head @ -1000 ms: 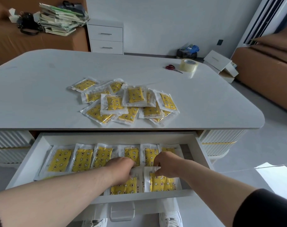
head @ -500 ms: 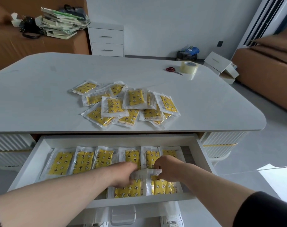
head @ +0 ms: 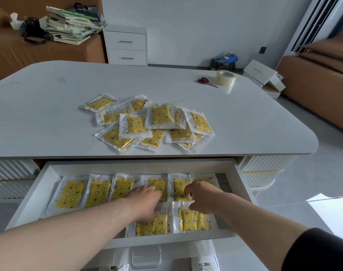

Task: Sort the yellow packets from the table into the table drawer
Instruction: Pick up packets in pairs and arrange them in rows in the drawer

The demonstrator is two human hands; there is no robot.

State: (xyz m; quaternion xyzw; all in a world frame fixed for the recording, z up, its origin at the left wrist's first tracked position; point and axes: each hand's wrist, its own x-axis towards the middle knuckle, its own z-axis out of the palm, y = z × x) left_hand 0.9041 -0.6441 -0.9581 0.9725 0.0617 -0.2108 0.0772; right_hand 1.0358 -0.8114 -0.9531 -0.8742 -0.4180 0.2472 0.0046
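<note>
- Eight yellow star-printed plastic packets (head: 70, 194) lie in the open white table drawer (head: 49, 173): six behind, two in front.
- About eleven more overlap in a pile (head: 153, 122) on the pale grey table (head: 49, 106).
- Our left hand (head: 145, 202) bends onto the front left packet (head: 152, 226); whether it grasps, we cannot tell.
- Our right hand (head: 204, 196) pinches the edge of the front right packet (head: 194, 220).
- Both hands partly hide the back row.
- Red-handled scissors (head: 206, 81) and a clear tape roll (head: 225, 77) lie far right.

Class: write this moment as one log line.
phase: arranging drawer | left grip: touching near-left packet | right grip: pinching near-right packet | table pile: unsorted
</note>
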